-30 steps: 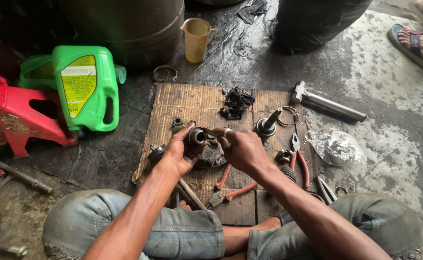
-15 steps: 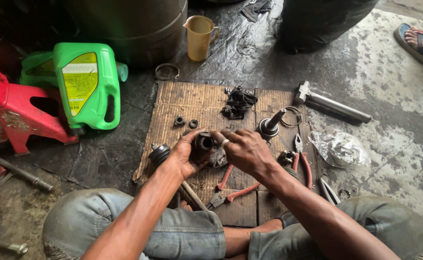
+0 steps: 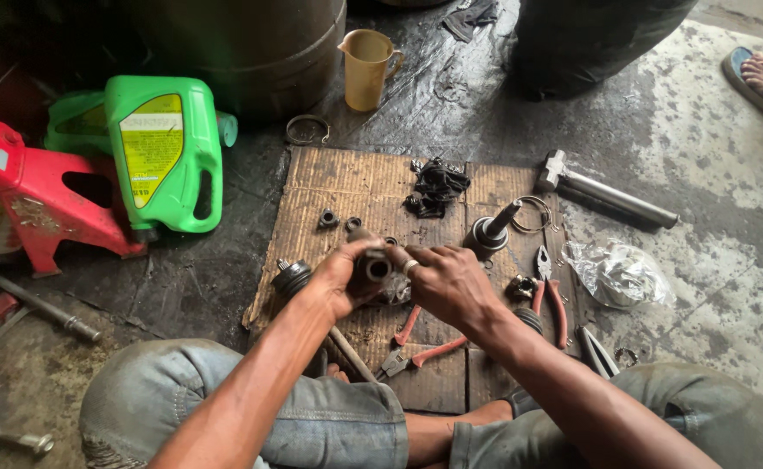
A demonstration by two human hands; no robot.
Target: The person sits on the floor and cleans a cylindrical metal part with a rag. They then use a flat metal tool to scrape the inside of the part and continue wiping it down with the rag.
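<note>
A: What do the hands have in the middle of the frame?

B: A short, dark, greasy metal cylinder with a round bore [image 3: 375, 263], held just above the brown corrugated cardboard sheet [image 3: 338, 187] on the floor. The left hand [image 3: 340, 280] cups it from the left with its fingers clenched around the barrel. The right hand [image 3: 449, 282] closes on it from the right, thumb and forefinger at the open end.

A: How would it handle?

B: I would judge it stiff, heavy for its bulk and slippery, since it looks oily. The barrel is the safest place to take hold, with the palm wrapped round it; the rim of the bore gives a poorer purchase.

A: And round about?

B: Red-handled pliers [image 3: 418, 346] lie just below the hands. A stub shaft on a round flange [image 3: 490, 232] stands to the right, with a second pair of red-handled pliers [image 3: 551, 293] beyond. A heap of black chain-like parts [image 3: 438, 187] sits above centre. A green plastic oil jug [image 3: 164, 156] is in the upper left and a tan plastic measuring cup [image 3: 368, 68] at the top.
</note>
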